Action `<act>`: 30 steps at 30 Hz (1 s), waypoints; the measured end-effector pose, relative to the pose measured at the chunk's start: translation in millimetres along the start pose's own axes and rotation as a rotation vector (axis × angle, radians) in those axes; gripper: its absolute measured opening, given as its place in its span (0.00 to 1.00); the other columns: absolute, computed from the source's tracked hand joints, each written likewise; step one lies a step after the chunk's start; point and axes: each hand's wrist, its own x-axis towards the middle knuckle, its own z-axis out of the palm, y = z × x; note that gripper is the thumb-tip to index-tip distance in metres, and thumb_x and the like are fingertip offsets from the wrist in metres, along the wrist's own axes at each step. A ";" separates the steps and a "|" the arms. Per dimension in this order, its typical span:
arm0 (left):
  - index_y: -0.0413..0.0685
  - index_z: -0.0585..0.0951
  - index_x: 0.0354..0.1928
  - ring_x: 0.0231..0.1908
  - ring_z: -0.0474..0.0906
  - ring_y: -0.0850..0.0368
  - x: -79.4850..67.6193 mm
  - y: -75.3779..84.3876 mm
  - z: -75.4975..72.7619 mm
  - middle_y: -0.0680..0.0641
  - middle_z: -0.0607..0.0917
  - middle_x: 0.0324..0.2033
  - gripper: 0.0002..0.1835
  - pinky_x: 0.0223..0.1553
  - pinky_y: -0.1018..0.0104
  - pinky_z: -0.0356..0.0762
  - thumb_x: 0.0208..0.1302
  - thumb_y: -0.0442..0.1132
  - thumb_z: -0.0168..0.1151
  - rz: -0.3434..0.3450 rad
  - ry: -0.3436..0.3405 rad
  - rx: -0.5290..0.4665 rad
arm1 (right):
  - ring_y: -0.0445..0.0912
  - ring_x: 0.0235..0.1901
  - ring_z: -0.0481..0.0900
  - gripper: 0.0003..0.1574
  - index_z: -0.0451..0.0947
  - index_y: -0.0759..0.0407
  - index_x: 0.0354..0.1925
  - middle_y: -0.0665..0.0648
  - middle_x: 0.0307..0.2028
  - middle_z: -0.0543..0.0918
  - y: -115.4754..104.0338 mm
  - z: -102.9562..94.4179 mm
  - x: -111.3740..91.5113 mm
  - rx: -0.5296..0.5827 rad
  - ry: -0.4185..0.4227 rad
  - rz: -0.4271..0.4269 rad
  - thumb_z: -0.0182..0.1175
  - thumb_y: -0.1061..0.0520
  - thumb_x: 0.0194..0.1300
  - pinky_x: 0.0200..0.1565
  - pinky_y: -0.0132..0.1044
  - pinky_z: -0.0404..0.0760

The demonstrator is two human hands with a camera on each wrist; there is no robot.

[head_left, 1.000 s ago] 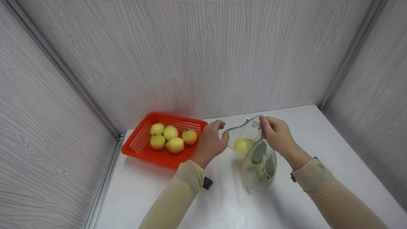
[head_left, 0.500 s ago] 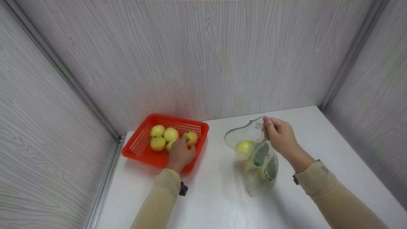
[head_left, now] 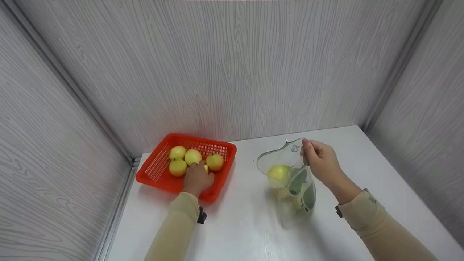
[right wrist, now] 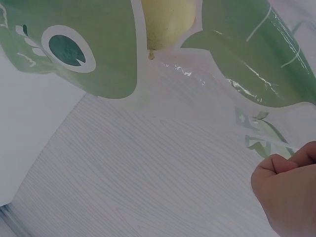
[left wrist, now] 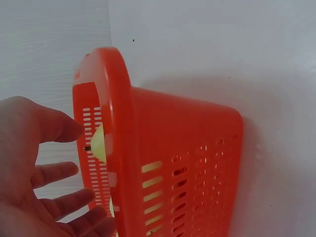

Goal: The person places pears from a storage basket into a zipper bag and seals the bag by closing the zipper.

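Observation:
Above the red plastic basket [head_left: 165, 185], my left hand [head_left: 198, 178] reaches over a mostly hidden yellow apple [head_left: 206, 168]. In the left wrist view its fingers [left wrist: 69, 205] are spread beside the basket's rim, with no apple between thumb and fingers. More yellow-green apples lie around it, such as one apple [head_left: 177, 167] on the left. My right hand [head_left: 322, 159] pinches the top edge of a clear plastic bag [head_left: 309, 197] printed with green shapes. The bag hangs with its mouth wide, and a yellow apple [head_left: 279, 173] shows inside it, with others blurred below.
Basket and bag are on a white table [head_left: 239, 228]. Behind it stands a grey wood-grain wall [head_left: 232, 72], with further panels at left and right. The basket is near the back left, close to the wall.
My left hand has left the bag's mouth and moved left and down over the apples in the basket. My right hand keeps its hold on the bag in nearly the same place.

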 end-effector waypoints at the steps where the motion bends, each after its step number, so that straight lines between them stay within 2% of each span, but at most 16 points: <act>1: 0.42 0.68 0.73 0.57 0.70 0.38 1.4 -0.7 -0.6 0.36 0.75 0.60 0.34 0.64 0.42 0.74 0.69 0.47 0.63 0.002 -0.003 0.006 | 0.41 0.21 0.69 0.29 0.76 0.64 0.26 0.51 0.19 0.71 0.3 -0.3 -0.2 0.000 0.005 0.000 0.49 0.48 0.83 0.25 0.31 0.72; 7: 0.44 0.71 0.71 0.57 0.70 0.38 13.0 -3.3 -0.7 0.37 0.75 0.59 0.33 0.64 0.41 0.73 0.66 0.47 0.65 0.009 -0.017 0.017 | 0.41 0.22 0.68 0.29 0.77 0.65 0.28 0.51 0.20 0.71 0.2 -2.0 -1.6 -0.007 0.009 0.028 0.48 0.48 0.83 0.26 0.31 0.71; 11: 0.45 0.72 0.71 0.56 0.70 0.38 19.8 -7.1 1.8 0.37 0.76 0.58 0.35 0.65 0.40 0.72 0.65 0.48 0.68 0.001 -0.018 0.038 | 0.41 0.22 0.68 0.28 0.76 0.68 0.29 0.51 0.20 0.70 -0.2 -1.2 -1.2 -0.016 0.007 0.043 0.47 0.52 0.84 0.27 0.30 0.71; 16: 0.46 0.73 0.70 0.56 0.70 0.37 26.2 -13.6 6.6 0.38 0.77 0.58 0.36 0.64 0.38 0.72 0.63 0.50 0.72 -0.012 -0.061 0.054 | 0.40 0.22 0.67 0.27 0.75 0.72 0.29 0.52 0.20 0.69 0.2 -0.6 -0.7 0.004 -0.003 0.043 0.47 0.55 0.83 0.26 0.30 0.70; 23: 0.45 0.75 0.68 0.54 0.71 0.36 35.7 -16.6 7.9 0.36 0.76 0.56 0.33 0.60 0.39 0.75 0.61 0.45 0.73 -0.006 -0.086 0.100 | 0.41 0.22 0.68 0.26 0.77 0.64 0.28 0.50 0.21 0.70 3.4 -5.7 -1.2 0.028 -0.002 0.017 0.49 0.52 0.83 0.26 0.31 0.71; 30: 0.44 0.74 0.70 0.56 0.73 0.31 42.0 -15.8 4.9 0.32 0.73 0.61 0.35 0.60 0.36 0.75 0.60 0.41 0.70 0.027 -0.112 0.189 | 0.41 0.21 0.68 0.27 0.77 0.64 0.26 0.52 0.20 0.71 8.4 -8.7 -0.3 0.043 0.002 -0.007 0.50 0.52 0.82 0.24 0.31 0.71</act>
